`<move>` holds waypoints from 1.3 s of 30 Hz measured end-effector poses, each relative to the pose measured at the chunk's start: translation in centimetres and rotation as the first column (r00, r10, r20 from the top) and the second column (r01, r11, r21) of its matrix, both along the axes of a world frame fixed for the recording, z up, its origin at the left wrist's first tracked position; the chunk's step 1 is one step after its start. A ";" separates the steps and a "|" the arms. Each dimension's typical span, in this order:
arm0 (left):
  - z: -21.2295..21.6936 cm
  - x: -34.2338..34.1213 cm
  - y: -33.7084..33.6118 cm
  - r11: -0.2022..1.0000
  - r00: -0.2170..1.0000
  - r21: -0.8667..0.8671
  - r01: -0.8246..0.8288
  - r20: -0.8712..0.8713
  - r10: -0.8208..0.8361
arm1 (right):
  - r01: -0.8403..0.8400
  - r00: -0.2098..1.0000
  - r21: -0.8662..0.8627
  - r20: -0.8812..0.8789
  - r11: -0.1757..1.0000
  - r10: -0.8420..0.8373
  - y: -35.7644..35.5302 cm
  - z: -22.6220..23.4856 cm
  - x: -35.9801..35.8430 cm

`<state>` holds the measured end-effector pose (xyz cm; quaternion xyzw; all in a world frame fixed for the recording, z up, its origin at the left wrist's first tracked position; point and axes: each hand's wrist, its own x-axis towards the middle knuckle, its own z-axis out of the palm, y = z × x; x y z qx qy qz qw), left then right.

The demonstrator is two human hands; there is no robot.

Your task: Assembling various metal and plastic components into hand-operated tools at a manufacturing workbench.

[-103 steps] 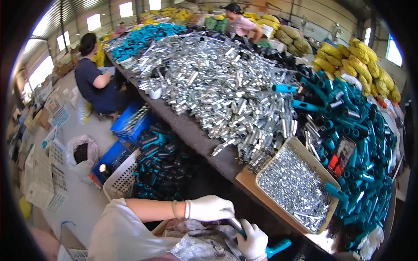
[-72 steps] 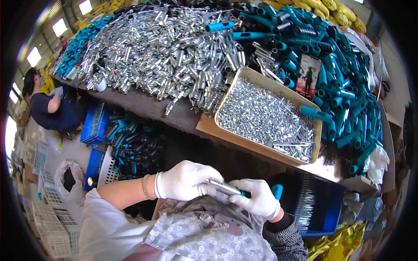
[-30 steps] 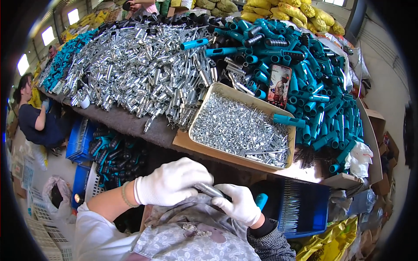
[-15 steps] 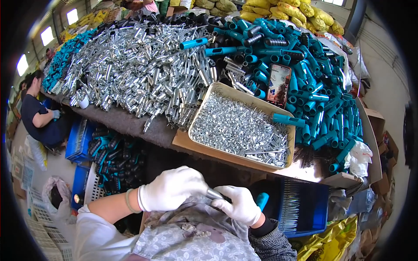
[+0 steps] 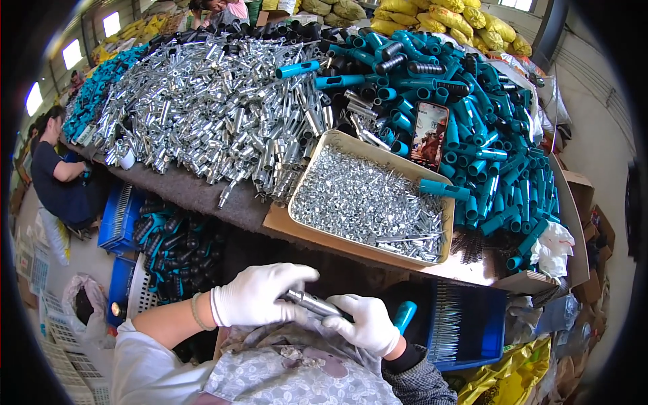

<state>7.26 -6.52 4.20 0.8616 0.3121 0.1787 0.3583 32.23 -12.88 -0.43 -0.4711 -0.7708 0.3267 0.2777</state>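
Note:
My right hand [image 5: 370, 325], in a white glove, is closed round a shiny metal tube [image 5: 312, 302] above my lap. A teal tube end [image 5: 405, 314] sticks out past that hand's far side; whether the two tubes are joined is hidden by the glove. My left hand [image 5: 260, 295], also gloved in white, is at the metal tube's left end. Its fingers stretch out above the tube and the thumb lies below, apart from each other. Beneath both hands is a grey patterned apron [image 5: 297, 368].
Ahead, a tray [image 5: 368, 246] of small metal pieces stands on the table edge, near heaped metal tubes [image 5: 223, 108] and teal tubes [image 5: 482, 135]. A phone [image 5: 430, 135] leans there. Blue crates [image 5: 501, 324] flank me below. A person [image 5: 61, 175] sits far left.
My left hand has gone from closed and blurred over the tube to spread fingers, showing more of the metal. My right hand keeps its grip, slightly lower. The phone's picture has changed.

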 end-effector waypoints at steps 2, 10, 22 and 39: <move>-1.2 0.3 0.0 0.935 0.994 -0.352 -0.042 0.078 0.074 | 0.009 1.000 0.016 0.005 1.000 -0.009 0.2 0.1 -0.1; 0.7 1.2 0.5 0.843 0.944 0.446 0.300 -0.009 -0.330 | -0.229 0.945 -0.223 -0.285 0.948 0.162 1.3 -0.6 0.8; 0.0 2.9 0.4 0.981 0.857 0.188 0.057 0.495 -0.144 | -0.409 0.660 -0.382 -0.751 0.829 -0.020 0.7 0.5 1.0; 1.3 1.8 0.2 0.998 0.959 0.062 0.014 0.283 -0.031 | -0.102 0.908 -0.110 -0.416 0.989 0.047 0.6 1.1 0.4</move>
